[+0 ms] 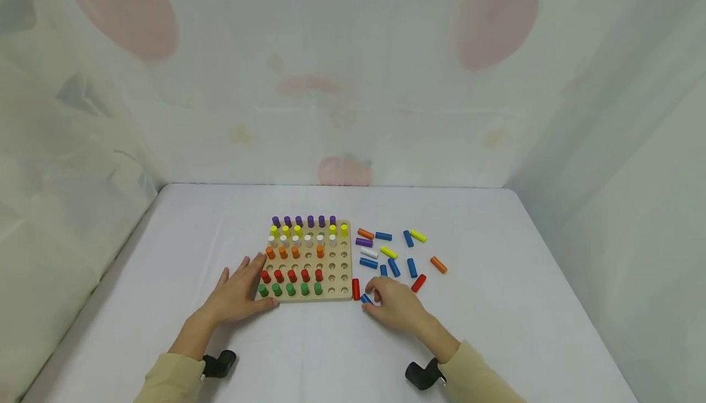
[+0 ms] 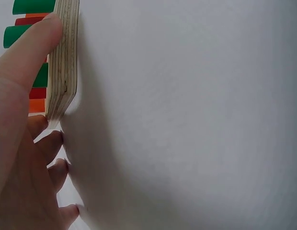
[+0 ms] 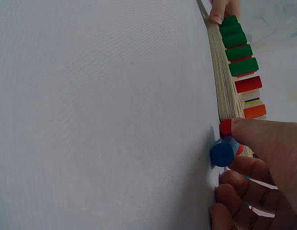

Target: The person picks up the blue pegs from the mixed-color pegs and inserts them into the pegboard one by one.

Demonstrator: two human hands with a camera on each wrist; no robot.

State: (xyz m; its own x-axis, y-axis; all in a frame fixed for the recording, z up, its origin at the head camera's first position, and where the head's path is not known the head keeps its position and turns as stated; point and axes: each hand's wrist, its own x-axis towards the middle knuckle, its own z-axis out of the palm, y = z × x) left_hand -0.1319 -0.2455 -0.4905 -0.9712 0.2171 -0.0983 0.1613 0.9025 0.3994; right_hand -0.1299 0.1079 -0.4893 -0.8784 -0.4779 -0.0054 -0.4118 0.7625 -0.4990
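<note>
A wooden pegboard (image 1: 336,277) stands on the table with rows of purple, yellow, white, orange, red and green pegs upright in its holes. My left hand (image 1: 237,293) spreads its fingers at the board's near left corner, the thumb (image 2: 43,36) against the front edge. At the board's right side, my right hand (image 1: 398,304) has its thumb and curled index finger around a blue peg (image 3: 222,154) low over the cloth. A red peg (image 1: 355,289) lies between that peg and the board, partly behind the thumb in the right wrist view.
Loose pegs lie scattered to the right of the board: several blue ones (image 1: 412,268), a white peg (image 1: 369,253), a purple peg (image 1: 364,242), and some yellow, orange and red. A white cloth (image 1: 469,225) covers the table, with patterned curtains (image 1: 386,84) behind and beside it.
</note>
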